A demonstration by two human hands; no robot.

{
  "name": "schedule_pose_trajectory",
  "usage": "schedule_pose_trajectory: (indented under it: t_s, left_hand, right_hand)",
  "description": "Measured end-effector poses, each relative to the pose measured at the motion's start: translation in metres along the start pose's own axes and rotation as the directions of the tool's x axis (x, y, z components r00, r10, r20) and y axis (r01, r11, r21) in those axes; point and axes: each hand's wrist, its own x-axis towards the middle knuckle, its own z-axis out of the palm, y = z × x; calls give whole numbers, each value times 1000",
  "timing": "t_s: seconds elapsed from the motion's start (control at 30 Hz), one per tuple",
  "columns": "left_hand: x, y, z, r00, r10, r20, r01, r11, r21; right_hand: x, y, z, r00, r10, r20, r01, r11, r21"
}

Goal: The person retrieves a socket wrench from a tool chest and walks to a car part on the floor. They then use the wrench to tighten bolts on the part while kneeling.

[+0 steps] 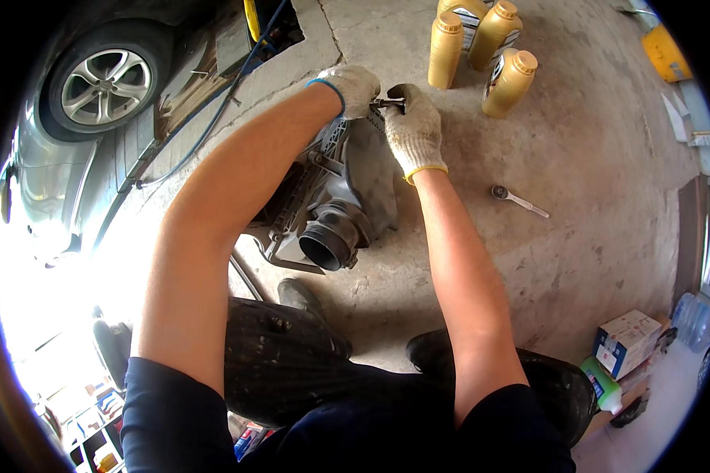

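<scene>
In front of me on the floor stands a black plastic air filter housing (353,185) with a round duct opening facing me. At its far end, my left hand (350,88) in a white knit glove is closed at the housing's far edge; its fingers are mostly hidden. My right hand (412,130), also gloved, grips a short metal tool with a thin shaft (386,103), its dark fingertips curled around it. That shaft points left toward the left glove and sits just over the housing's edge. A ratchet wrench (521,201) lies on the floor to the right.
Several gold bottles (510,83) stand at the far right. A car wheel (106,87) is at the far left, beside a floor pit edge and a blue hose (205,130). Near right lie a box (627,343), a green bottle (602,385) and a clear water jug (693,322).
</scene>
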Motion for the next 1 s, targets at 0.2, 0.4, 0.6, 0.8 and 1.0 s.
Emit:
schedule_pose_trajectory:
  t_s: [0.2,0.4,0.6,0.8,1.0]
  left_hand:
    - [1,-3,-2,998,8,54,-8,1000,-9]
    - [-12,-7,-3,1000,-29,11,31,982,-188]
    - [-15,-15,12,997,-33,-70,15,970,-242]
    - [-15,-15,11,993,-9,-121,-22,967,-252]
    - [-17,-14,11,994,-32,-107,6,971,-238]
  right_hand:
    - [0,6,1,998,45,46,-44,999,-31]
    - [-1,1,6,999,53,-8,-54,996,-65]
    - [-5,-10,4,991,123,54,-121,992,-33]
    - [-2,0,8,990,136,-25,-137,991,-4]
    - [2,-6,1,994,107,25,-105,993,-48]
